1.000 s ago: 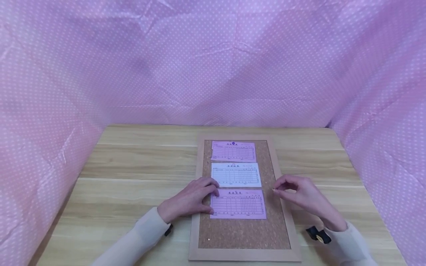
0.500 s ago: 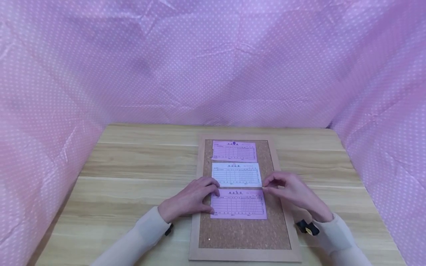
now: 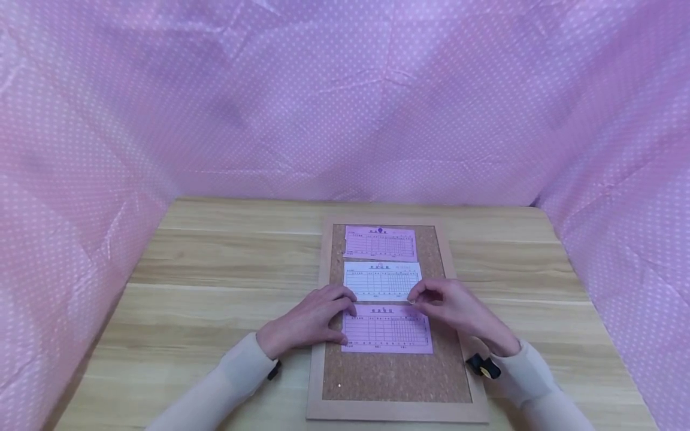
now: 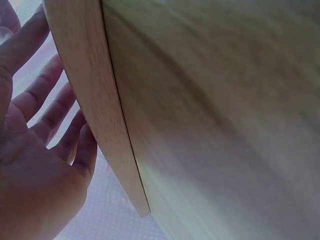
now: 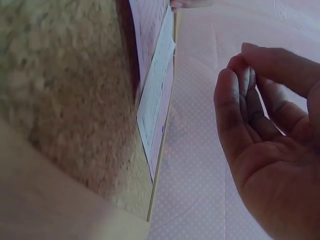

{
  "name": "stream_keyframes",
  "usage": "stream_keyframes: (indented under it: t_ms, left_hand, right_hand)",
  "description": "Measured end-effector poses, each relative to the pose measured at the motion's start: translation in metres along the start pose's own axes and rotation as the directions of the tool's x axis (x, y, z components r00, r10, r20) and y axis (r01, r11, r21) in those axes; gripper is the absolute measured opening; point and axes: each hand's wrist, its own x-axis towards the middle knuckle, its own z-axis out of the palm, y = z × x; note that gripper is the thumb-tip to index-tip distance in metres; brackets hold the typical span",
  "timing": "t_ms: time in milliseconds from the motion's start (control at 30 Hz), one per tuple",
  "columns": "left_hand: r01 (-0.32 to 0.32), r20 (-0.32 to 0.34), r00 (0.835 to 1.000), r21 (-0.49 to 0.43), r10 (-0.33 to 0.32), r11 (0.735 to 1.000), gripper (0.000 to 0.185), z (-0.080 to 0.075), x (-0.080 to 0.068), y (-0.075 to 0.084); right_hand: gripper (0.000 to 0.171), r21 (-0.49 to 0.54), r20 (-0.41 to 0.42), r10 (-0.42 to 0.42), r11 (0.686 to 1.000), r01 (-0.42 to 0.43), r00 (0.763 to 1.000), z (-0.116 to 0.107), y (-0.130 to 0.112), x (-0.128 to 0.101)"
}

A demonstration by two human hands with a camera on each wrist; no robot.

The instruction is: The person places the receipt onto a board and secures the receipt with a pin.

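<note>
A wood-framed cork board (image 3: 396, 380) lies on the table with three printed slips on it, one above another. The top pink slip (image 3: 366, 244) bears a purple pushpin (image 3: 380, 230). Below it is a white slip (image 3: 377, 284), then a lower pink slip (image 3: 385, 332). My left hand (image 3: 309, 317) rests across the board's left frame, its fingertips on the lower slips' left edges. Over the seam between white and lower pink slips, my right hand (image 3: 458, 308) pinches a tiny pale pushpin (image 3: 412, 301) between thumb and forefinger. The right wrist view hides the pin.
The wooden table (image 3: 226, 257) extends left and right of the board. A pink dotted cloth (image 3: 345, 108) hangs behind it and at both sides. A small white dot (image 3: 339, 385) sits on the cork near the lower left corner.
My right hand has moved left, from the board's right frame to the lower right part of the white slip, still pinching the tiny pin. The left hand stays in place.
</note>
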Motion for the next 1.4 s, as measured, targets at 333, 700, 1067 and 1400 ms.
stream_keyframes:
  t_ms: [333,700,1067,1400]
  left_hand:
    - [0.006,0.009,1.0,0.005,-0.006,1.0,0.044,-0.001,-0.001,0.0]
    - [-0.007,-0.003,1.0,0.007,0.007,1.0,0.043,0.001,-0.001,-0.001]
    - [-0.005,0.002,1.0,-0.001,0.005,1.0,0.042,0.0,-0.001,-0.001]
    - [-0.018,-0.005,1.0,0.001,0.018,1.0,0.043,0.0,-0.002,-0.001]
  right_hand:
    - [0.01,-0.036,0.006,0.015,0.999,-0.015,1.0,0.008,-0.006,0.011]
    - [0.011,-0.085,0.016,0.002,0.996,-0.001,1.0,0.015,-0.004,0.018]
    - [0.013,-0.094,0.018,0.024,0.995,-0.022,1.0,0.022,-0.002,0.023]
    - [0.009,-0.066,0.031,0.072,0.995,-0.07,0.997,0.027,-0.002,0.027]
